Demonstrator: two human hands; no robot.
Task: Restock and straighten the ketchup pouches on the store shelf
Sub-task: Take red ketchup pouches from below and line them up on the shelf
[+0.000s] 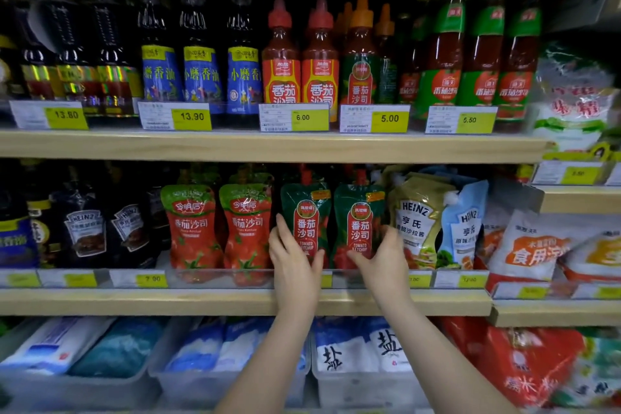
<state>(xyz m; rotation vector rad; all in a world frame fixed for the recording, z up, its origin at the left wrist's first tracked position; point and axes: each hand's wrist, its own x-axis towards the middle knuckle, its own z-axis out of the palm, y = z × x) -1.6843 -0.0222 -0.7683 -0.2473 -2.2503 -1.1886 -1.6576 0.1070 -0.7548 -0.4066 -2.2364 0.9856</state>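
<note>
- The middle shelf (235, 301) carries the ketchup pouches, upright behind a clear front rail, in a row.
- Two dark green ketchup pouches stand side by side at the row's centre: the left green pouch (306, 212) and the right green pouch (359, 215), each with a red spout on top.
- The left hand (294, 259) has its grip clamped on the left green pouch, fingers along its left edge, thumb on its lower front.
- The right hand (383, 259) has its grip clamped on the right green pouch, thumb across its lower front, fingers at its right edge.
- Just left of them stand two red ketchup pouches (220, 228).
- To the right stand Heinz dressing pouches (416, 215).
- On the lowest level, clear bins (232, 383) hold bags of salt (359, 349).
</note>
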